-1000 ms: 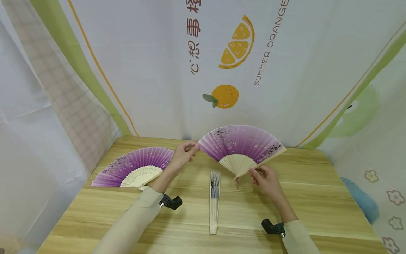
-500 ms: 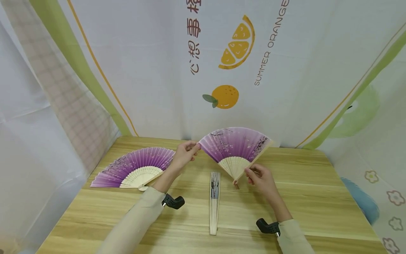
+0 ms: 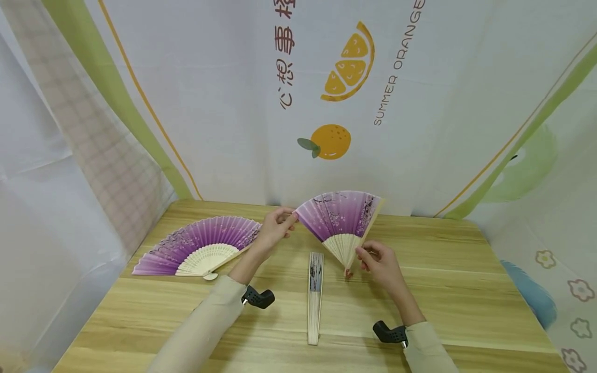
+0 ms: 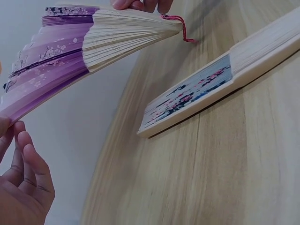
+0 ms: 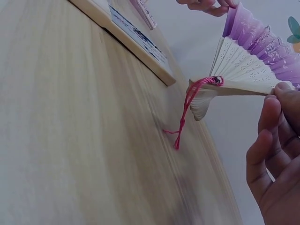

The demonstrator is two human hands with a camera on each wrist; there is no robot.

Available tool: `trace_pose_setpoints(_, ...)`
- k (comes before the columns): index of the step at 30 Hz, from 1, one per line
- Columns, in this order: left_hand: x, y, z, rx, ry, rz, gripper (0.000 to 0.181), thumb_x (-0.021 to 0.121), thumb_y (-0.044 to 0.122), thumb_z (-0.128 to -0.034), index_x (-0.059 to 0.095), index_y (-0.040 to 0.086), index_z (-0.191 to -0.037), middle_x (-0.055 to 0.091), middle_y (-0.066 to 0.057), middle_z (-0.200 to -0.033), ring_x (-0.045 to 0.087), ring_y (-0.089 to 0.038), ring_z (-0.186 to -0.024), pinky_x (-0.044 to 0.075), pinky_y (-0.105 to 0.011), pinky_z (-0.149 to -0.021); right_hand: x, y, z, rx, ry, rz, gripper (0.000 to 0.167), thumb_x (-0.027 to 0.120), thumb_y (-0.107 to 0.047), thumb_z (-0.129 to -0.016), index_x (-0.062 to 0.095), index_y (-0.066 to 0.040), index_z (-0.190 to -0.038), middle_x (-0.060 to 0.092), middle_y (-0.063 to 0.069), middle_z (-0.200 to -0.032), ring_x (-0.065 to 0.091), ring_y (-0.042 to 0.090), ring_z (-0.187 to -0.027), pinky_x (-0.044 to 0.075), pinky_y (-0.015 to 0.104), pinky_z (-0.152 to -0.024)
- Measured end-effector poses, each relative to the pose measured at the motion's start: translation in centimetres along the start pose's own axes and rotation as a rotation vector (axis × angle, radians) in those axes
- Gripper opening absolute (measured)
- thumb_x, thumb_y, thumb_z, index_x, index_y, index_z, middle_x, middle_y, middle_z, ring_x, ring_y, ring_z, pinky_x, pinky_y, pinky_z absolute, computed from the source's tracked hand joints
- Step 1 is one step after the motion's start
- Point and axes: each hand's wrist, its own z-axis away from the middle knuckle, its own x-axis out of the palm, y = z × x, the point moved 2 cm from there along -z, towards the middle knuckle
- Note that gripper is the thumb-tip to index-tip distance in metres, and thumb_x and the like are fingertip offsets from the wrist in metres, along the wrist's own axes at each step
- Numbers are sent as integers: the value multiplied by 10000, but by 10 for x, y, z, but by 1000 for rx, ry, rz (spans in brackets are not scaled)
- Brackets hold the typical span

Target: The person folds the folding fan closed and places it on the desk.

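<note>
A purple folding fan point(image 3: 342, 215) with pale ribs is held partly spread above the table, tilted up. My left hand point(image 3: 276, 228) pinches its upper left corner between thumb and fingers. On the other side my right hand point(image 3: 380, 261) pinches the right outer rib, fairly low down. A red cord point(image 5: 183, 112) hangs from the fan's pivot in the right wrist view. Below it on the table lies a folded fan point(image 3: 315, 298) with a grey-blue printed leaf. A second purple fan point(image 3: 205, 246) lies spread at the left, partly behind my left forearm.
The wooden table point(image 3: 443, 290) reaches back to a white cloth point(image 3: 224, 129) printed with oranges and lettering. A checked cloth point(image 3: 102, 155) hangs along the left side. A black camera mount sits on each wrist.
The held fan has narrowed from a wide spread. My right hand has moved left with the right outer rib, while my left hand has stayed nearly in place.
</note>
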Motion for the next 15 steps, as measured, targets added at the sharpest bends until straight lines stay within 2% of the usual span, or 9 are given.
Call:
trace_pose_setpoints(4,-1,-2,0,10,-12,-3,198,630,103,-1025,644,-30,-1170,718,-148,-1024,610,-174,-777,513,-243,-637,2,0,0,5,6,15,127,644,-14,-999,659,104,-957,616,224,-820,574,160,-617,481,274,-520)
trace_pose_setpoints(8,-2,-3,0,7,-26,-4,202,632,117,-1027,647,-21,-1174,724,-115,-994,608,-151,-758,517,-248,-639,4,-1,-1,7,2,34,116,643,-4,-996,667,102,-955,625,190,-809,586,180,-628,507,288,-530)
trace_pose_setpoints(11,-2,-3,0,-2,-28,-9,199,629,120,-1029,652,-12,-1176,725,-76,-969,613,-188,-780,519,-254,-649,6,-1,-2,4,1,42,105,643,8,-992,677,99,-952,633,172,-800,588,168,-625,515,283,-537)
trace_pose_setpoints(15,-2,-2,0,-5,-25,-18,197,625,120,-1032,653,-11,-1177,729,-110,-990,617,-264,-825,529,-289,-674,9,-1,-2,-22,-10,44,89,640,33,-985,678,104,-948,632,153,-790,578,146,-612,503,256,-530)
